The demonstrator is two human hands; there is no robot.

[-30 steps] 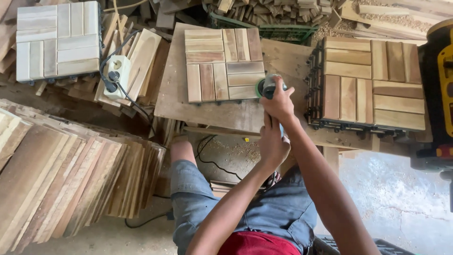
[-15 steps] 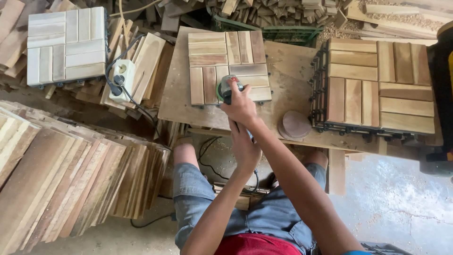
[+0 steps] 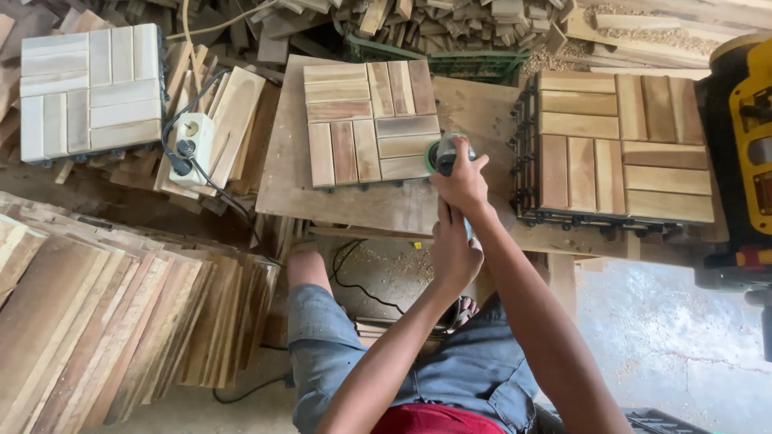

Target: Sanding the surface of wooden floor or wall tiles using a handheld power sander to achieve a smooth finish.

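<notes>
Fingers (image 3: 469, 165) of the right hand (image 3: 462, 183) wrap one sander (image 3: 445, 154); left hand (image 3: 452, 251) grips its tail. Three tiles: one (image 3: 371, 120) beside, one (image 3: 623, 149) right, one (image 3: 88, 88) far left.

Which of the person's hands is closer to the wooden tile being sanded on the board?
Right. The right hand grips the sander at the wooden tile's right edge; the left hand holds the sander's rear end nearer the body, off the tile.

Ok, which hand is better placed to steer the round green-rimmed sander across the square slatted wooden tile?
Right, probably. The right hand grips the top of the green-rimmed sander at the slatted wooden tile's right edge. The left hand sits behind it, nearer the body.
</notes>
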